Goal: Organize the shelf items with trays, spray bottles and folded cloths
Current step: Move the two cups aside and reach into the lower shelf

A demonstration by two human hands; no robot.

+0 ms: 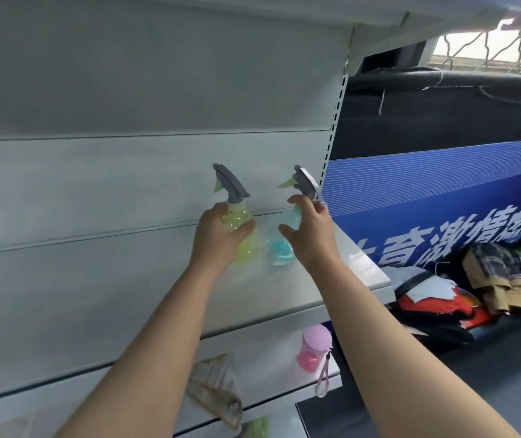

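Observation:
Two spray bottles stand side by side at the back right of a white upper shelf (126, 295). The yellow-green spray bottle (242, 227) has a grey trigger head, and my left hand (221, 238) grips its body. The light blue spray bottle (284, 245), also grey-headed, is just to its right, and my right hand (311, 235) curls round its neck and shoulder. Both bottles are upright with nozzles pointing left.
One shelf down sit a pink-lidded jar (314, 346) with a strap and a folded beige cloth (215, 390). A green item (257, 428) shows at the bottom. Right of the shelf upright (336, 115) are a blue banner (442, 210) and a pile of clothes (474, 286).

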